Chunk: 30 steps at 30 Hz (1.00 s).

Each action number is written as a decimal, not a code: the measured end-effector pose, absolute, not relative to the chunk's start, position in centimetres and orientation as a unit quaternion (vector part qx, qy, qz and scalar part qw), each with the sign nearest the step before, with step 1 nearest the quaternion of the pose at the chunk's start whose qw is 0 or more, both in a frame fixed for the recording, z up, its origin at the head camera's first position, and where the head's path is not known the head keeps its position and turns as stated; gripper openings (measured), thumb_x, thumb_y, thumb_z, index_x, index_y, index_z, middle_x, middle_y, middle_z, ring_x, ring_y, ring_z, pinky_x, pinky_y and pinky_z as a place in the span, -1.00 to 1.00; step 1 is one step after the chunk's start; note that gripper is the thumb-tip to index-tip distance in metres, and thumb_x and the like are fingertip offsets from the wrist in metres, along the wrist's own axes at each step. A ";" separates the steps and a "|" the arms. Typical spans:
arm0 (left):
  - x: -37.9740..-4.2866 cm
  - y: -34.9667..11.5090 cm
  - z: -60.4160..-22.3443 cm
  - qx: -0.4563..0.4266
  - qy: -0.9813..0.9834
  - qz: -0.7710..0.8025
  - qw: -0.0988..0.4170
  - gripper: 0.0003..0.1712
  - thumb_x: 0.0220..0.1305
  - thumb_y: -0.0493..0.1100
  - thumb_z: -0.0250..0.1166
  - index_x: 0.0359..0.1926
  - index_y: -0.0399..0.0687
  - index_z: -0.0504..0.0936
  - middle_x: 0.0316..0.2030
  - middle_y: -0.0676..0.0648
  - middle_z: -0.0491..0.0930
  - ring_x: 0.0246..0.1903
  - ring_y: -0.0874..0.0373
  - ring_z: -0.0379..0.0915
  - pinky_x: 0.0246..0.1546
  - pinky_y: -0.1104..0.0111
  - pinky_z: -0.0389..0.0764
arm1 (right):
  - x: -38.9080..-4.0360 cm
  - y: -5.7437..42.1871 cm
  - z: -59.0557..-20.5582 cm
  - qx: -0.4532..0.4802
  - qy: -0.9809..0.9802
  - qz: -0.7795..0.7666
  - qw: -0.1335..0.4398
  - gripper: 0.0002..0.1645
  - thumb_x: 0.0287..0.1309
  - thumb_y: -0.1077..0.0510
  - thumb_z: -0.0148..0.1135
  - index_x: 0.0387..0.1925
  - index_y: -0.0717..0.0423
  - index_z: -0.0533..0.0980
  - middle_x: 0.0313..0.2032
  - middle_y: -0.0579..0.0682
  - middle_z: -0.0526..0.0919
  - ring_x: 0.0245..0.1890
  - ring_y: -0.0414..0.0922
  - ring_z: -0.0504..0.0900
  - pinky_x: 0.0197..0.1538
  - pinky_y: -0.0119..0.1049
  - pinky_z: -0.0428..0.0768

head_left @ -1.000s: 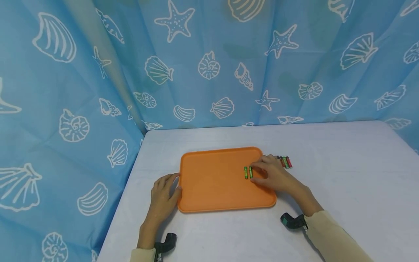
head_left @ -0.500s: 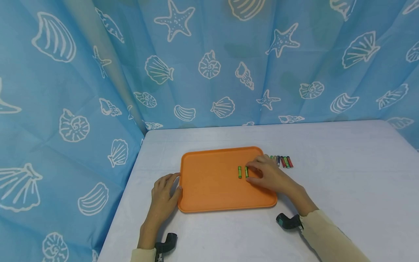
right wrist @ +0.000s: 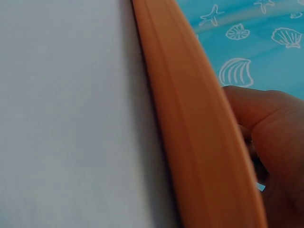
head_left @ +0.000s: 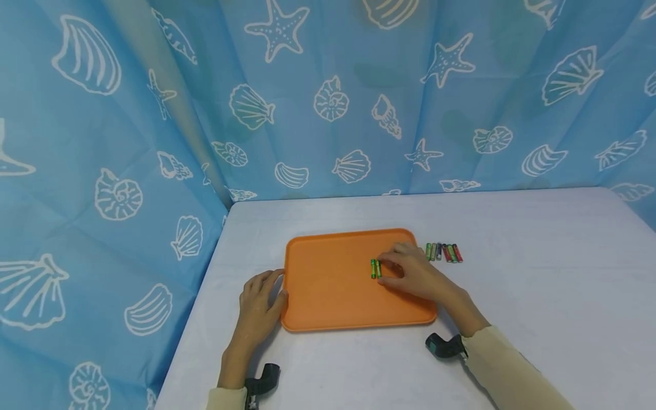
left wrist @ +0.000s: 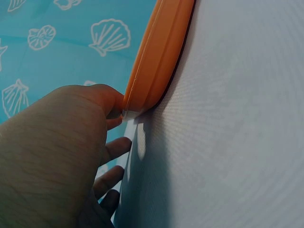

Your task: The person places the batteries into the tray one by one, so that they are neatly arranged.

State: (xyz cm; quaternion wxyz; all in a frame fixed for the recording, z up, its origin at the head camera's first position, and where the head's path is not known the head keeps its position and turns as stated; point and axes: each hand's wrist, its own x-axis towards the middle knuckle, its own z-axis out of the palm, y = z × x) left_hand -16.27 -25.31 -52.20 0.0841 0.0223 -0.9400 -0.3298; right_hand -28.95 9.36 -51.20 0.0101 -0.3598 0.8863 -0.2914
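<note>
An orange tray (head_left: 333, 296) lies on the white table. On its right half, two green batteries stand side by side with a narrow gap, each pointing away from me. My right hand (head_left: 412, 273) reaches over the tray's right rim, its forefinger and thumb pinching the right green battery (head_left: 378, 269) by its two ends. The left green battery (head_left: 373, 269) lies just beside it. My left hand (head_left: 258, 307) rests at the tray's left edge, fingers loosely spread. In the left wrist view the left thumb touches the tray's corner. The right wrist view shows mainly the tray's outer wall (right wrist: 199, 118), hiding the batteries.
Right of the tray, behind my right hand, several batteries lie in a row, among them a red battery (head_left: 458, 253) and a green battery (head_left: 428, 251). A blue curtain (head_left: 348, 131) with white shells and starfish hangs behind the table (head_left: 538, 273) and along its left side.
My right hand has moved left over the tray, carrying its green battery. The other green battery has shifted left too, and the gap between them has narrowed. The left hand has stayed put.
</note>
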 end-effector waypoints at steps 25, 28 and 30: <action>-17.1 -25.5 -52.7 0.017 -0.940 -0.326 0.100 -0.45 0.49 -0.04 0.15 0.44 0.09 0.39 0.31 -0.13 0.38 0.37 -0.18 0.01 0.33 -0.14 -0.07 | -29.3 7.9 -51.6 -0.360 0.883 -0.302 -0.011 -0.49 0.11 -0.05 0.49 0.06 0.05 0.62 -0.29 -0.17 0.45 -0.19 -0.13 0.31 -0.14 -0.17 0.28; -17.0 -25.5 -52.6 0.017 -0.941 -0.323 0.100 -0.45 0.48 -0.05 0.16 0.44 0.08 0.40 0.30 -0.13 0.39 0.36 -0.19 0.02 0.33 -0.15 -0.06 | -29.2 7.7 -51.6 -0.362 0.880 -0.307 -0.011 -0.49 0.10 -0.05 0.49 0.05 0.07 0.63 -0.29 -0.16 0.45 -0.19 -0.13 0.31 -0.13 -0.17 0.32; -16.9 -25.5 -52.5 0.016 -0.943 -0.317 0.100 -0.45 0.48 -0.05 0.15 0.44 0.07 0.39 0.30 -0.13 0.39 0.36 -0.19 0.03 0.33 -0.14 -0.06 | -29.1 7.6 -51.6 -0.361 0.880 -0.309 -0.011 -0.48 0.10 -0.05 0.50 0.06 0.08 0.62 -0.28 -0.15 0.46 -0.19 -0.13 0.32 -0.13 -0.17 0.33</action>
